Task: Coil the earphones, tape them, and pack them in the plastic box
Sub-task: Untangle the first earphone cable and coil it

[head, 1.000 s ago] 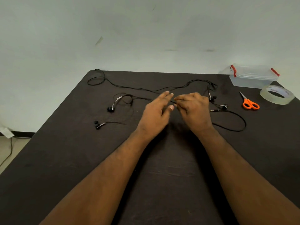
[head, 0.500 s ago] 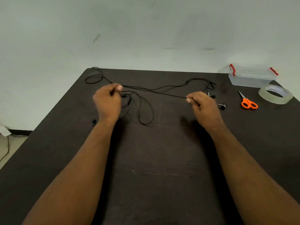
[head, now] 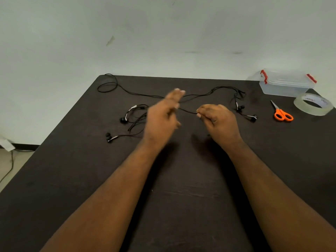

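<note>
Moved back toward centre: left hand point(head: 161, 120), blurred, fingers spread | right hand point(head: 216, 120) pinching earphone cable point(head: 187, 111) | above tabletop point(head: 181, 206)

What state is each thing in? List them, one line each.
plastic box: lid on, red latches up top; whether clipped, cannot tell.
earphones: uncoiled, cable sprawled over the table.
tape roll: lying flat, none pulled off.
scissors: lying flat, blades closed.
left hand: blurred, fingers extended; grip unclear.
right hand: pinching the cable.
</note>
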{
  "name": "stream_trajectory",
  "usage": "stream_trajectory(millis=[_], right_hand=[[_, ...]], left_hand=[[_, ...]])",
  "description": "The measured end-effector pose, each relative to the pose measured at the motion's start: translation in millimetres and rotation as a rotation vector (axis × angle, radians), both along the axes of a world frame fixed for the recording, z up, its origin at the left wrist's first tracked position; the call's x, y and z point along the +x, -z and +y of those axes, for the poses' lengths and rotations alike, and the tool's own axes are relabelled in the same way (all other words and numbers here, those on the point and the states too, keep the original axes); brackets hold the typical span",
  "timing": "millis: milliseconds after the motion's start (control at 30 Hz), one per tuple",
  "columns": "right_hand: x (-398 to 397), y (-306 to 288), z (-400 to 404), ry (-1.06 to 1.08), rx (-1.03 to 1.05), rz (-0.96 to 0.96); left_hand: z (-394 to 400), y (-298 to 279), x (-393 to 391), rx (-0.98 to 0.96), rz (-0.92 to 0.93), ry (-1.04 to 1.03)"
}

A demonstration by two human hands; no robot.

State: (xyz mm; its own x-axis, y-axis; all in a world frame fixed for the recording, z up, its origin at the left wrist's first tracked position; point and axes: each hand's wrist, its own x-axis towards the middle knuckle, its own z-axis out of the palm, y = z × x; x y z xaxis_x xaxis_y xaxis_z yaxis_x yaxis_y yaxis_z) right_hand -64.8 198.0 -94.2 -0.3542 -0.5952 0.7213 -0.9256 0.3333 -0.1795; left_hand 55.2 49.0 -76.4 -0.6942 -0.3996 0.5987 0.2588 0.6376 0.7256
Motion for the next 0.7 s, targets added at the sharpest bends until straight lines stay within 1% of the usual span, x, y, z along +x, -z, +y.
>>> stream_trajectory(millis=[33,100,200,367,433,567,700], right_hand=[[3,0,-4,-0.019,0.021,0.019],[7,1,-7,-0.051,0.045,0.039],[7,0,-5,-0.063,0.048,0.014],[6,-3,-6,-0.086,0.068,-0.04],[1,-5,-1,-0.083,0.053,-0.065],[-15,-7,17,-0.038,-0.011,-0.163],[-18,-3,13,0.007,0.091,-0.162]], left_hand=[[15,1,-3,-0.071,-0.04,0.056],[26,7,-7,-0.133,-0.091,0.062],[15,7,-6,-0.13,-0.051,-0.012],[0,1,-6,-0.338,-0.14,-0.061],[-10,-1,-5,-0.375,-0.122,-0.122],[-41,-4,3,-0.346,-0.059,-0.292],[-55,-3,8,-0.277,-0.034,-0.365]])
